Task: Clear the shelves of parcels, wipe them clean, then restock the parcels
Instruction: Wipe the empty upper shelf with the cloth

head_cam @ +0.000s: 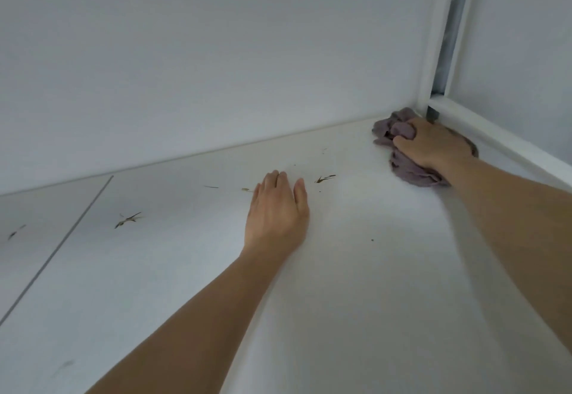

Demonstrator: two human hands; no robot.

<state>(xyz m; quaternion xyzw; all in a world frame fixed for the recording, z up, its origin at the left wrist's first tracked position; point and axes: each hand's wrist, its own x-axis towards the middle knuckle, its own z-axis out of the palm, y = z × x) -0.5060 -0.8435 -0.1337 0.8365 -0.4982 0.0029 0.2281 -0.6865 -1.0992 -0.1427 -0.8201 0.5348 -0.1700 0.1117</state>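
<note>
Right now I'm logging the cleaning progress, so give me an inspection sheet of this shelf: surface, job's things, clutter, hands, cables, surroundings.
Surface: white shelf, a seam line across its left part, faint smudge near the lower left.
Job's things: purple cloth bunched in the back right corner; no parcels in view.
Clutter: dry plant scraps and small specks scattered along the back half, not yet wiped.
Hands: right hand grips the cloth, fingers curled into it; left hand rests flat on the shelf, fingers straight.
Cables: nothing seen.
Surroundings: white back wall; white frame post at the right corner.
</note>
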